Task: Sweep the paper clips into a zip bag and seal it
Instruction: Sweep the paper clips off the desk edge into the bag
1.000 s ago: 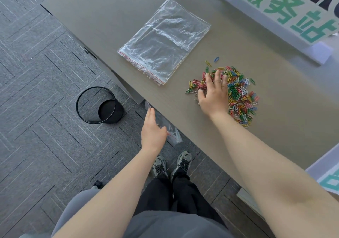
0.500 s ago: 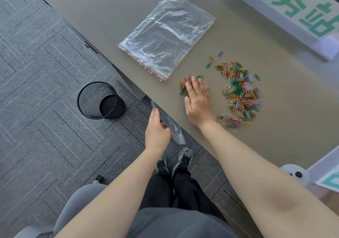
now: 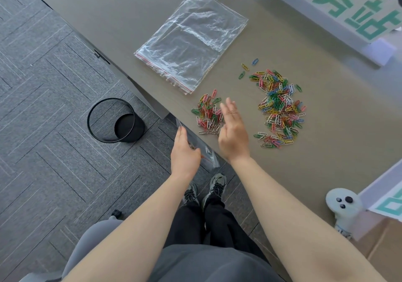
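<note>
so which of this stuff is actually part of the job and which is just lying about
Part of the job:
- zip bag, held at the table edge by the left hand
- small clip batch beside the right hand
- main clip pile

Just lying about:
- stack of spare bags
- black bin on the floor
- green-lettered sign
- white controller

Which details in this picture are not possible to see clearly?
- Head view: the mouth of the zip bag is mostly hidden by the left hand, so open or sealed is unclear.
- The clips inside it are too few and small to count.
- The sign is cut off by the frame's top edge.
- The right hand is motion-blurred.
</note>
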Demonstrator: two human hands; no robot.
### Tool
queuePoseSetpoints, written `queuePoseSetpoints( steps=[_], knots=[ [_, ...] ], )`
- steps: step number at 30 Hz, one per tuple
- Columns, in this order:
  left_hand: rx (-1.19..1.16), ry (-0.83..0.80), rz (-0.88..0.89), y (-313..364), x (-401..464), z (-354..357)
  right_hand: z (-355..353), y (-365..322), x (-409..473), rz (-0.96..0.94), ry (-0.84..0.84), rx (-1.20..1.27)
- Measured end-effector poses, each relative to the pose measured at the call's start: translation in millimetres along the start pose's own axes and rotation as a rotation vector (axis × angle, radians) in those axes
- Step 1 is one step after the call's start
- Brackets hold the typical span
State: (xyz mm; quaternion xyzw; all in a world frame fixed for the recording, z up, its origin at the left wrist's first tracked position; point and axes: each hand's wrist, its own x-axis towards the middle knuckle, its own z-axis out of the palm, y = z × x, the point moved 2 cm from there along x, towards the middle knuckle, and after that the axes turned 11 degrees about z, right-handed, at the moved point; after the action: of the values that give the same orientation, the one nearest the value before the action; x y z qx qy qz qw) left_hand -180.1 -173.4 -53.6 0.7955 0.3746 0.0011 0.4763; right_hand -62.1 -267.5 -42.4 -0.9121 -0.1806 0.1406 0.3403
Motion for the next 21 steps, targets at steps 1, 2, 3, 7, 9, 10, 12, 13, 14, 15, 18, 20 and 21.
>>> queuePoseSetpoints(
  steps=[1,2,3,7,9,10,12,13,14,15,18,20,21],
  knots=[
    [-0.017,-0.006,-0.002,1,0,0,-5,4,-1,0.024,0.010,-0.027],
    [-0.033,-0.010,-0.002,1,0,1,-7,7,-4,0.026,0.006,-0.062],
    [-0.039,-0.010,0.000,2,0,1,-9,9,-8,0.011,-0.008,-0.098],
    [-0.026,0.003,0.021,5,-1,1,-1,13,-22,-0.054,-0.070,-0.199],
    [-0.020,0.009,0.022,5,-2,1,4,13,-27,-0.058,-0.075,-0.219],
    [-0.016,0.013,0.023,5,-3,1,7,12,-29,-0.056,-0.073,-0.223],
    [-0.008,0.016,0.030,5,-3,1,12,10,-32,-0.051,-0.070,-0.225],
    [-0.005,0.014,0.034,5,-3,0,15,9,-34,-0.052,-0.071,-0.228],
    [-0.004,0.012,0.037,5,-3,0,17,7,-35,-0.056,-0.072,-0.233],
    [-0.006,0.011,0.040,4,-3,-1,19,6,-36,-0.059,-0.071,-0.237],
    [-0.011,0.013,0.044,3,-2,-1,22,2,-38,-0.059,-0.068,-0.236],
    [-0.016,0.008,0.045,2,-1,-1,24,-1,-40,-0.060,-0.067,-0.228],
    [-0.017,0.005,0.041,2,0,-1,25,-2,-40,-0.059,-0.066,-0.225]
  ],
)
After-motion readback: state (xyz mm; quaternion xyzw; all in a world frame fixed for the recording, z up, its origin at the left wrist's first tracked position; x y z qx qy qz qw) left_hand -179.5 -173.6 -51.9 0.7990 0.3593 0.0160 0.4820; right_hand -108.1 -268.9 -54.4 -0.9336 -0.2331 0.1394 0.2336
